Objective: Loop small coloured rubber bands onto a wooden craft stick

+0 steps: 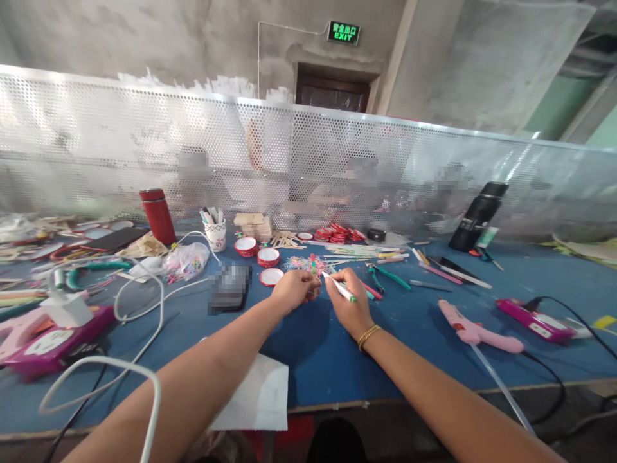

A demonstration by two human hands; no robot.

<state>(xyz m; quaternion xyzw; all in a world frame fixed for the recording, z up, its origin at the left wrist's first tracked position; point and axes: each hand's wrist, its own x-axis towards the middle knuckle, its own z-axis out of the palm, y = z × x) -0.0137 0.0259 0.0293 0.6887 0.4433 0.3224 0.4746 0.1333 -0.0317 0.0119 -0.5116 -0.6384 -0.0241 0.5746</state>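
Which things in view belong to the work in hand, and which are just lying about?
Belonging to the work, it seems:
- white marker, in the right hand
- small red-and-green piece, seemingly at the fingertips of the left hand

Probably just lying about:
- red flask
- black bottle
- phone

A shiny metal screen point(313, 145) full of little holes stands behind the blue table point(328, 370). On the table are two bottles — a red one point(159, 218) and a black one point(477, 217). Up high, a green EXIT sign point(343, 33) glows above a brown door point(332, 94).
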